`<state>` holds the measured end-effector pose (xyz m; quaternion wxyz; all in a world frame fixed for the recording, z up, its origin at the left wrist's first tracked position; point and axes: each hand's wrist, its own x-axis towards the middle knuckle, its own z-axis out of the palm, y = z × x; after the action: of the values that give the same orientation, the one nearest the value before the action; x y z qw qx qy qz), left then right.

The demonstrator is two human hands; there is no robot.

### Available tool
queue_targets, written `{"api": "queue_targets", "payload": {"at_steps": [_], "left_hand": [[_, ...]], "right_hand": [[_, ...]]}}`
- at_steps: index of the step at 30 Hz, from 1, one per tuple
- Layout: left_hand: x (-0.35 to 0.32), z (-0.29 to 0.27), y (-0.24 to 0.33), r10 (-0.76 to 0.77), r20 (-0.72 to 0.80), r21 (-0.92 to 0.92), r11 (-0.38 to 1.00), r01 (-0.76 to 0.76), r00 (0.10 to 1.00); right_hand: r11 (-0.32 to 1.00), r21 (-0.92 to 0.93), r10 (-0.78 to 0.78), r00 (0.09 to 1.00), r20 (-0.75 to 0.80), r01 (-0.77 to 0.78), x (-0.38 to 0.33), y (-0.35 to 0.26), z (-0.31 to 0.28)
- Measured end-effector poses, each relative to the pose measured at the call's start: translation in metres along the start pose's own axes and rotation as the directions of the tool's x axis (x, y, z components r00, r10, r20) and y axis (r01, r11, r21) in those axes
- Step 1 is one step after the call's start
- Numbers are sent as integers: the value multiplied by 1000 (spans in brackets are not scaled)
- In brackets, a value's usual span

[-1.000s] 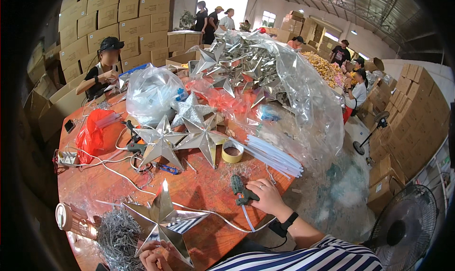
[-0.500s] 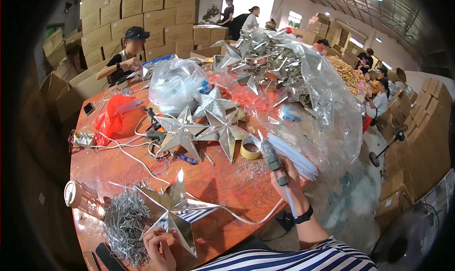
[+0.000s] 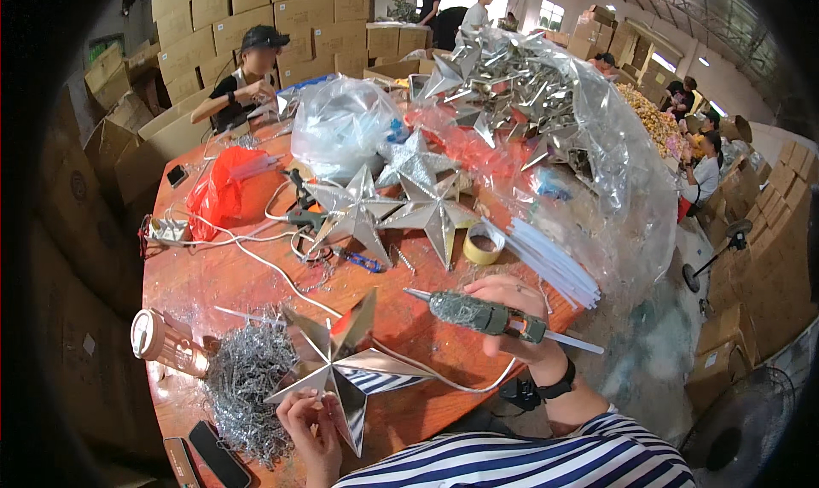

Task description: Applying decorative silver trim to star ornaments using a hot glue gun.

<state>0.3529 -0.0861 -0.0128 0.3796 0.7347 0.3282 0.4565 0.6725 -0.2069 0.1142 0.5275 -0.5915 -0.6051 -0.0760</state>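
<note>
My left hand (image 3: 312,428) grips the lower point of a shiny silver star (image 3: 350,375) near the table's front edge, its fingers bent over the metal. My right hand (image 3: 516,305) is wrapped round a green hot glue gun (image 3: 478,314), held level above the table to the right of the star. The gun's nozzle points left, and a white glue stick (image 3: 576,343) sticks out of its rear end. A pile of silver tinsel (image 3: 247,390) lies left of the star. A white cable runs across the table behind the star.
Beyond lie more silver stars (image 3: 354,213), a tape roll (image 3: 484,243) and a bundle of glue sticks (image 3: 550,262). A pink lidded cup (image 3: 171,343) and dark phone (image 3: 217,454) sit at left. Plastic-wrapped stars (image 3: 529,95) heap up behind. A co-worker (image 3: 243,83) sits across.
My right hand has turned the glue gun from nozzle-up to level, nozzle leftward, and brought it nearer the star. The view has shifted slightly. My left hand stays on the star.
</note>
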Motion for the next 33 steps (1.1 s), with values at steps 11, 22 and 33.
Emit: {"api": "queue_targets", "payload": {"at_steps": [11,22,33], "left_hand": [[6,-8,8,35,34,-125,992,-31,999],[25,-4,13,146,29,-159,977,-139,989],[23,-3,11,165,55,-181,972,-153,985]], "right_hand": [[993,20,104,939,327,-117,18,-26,58],[991,62,67,854,515,-115,12,-12,73],[999,32,19,884,468,-39,6,-10,81]]}}
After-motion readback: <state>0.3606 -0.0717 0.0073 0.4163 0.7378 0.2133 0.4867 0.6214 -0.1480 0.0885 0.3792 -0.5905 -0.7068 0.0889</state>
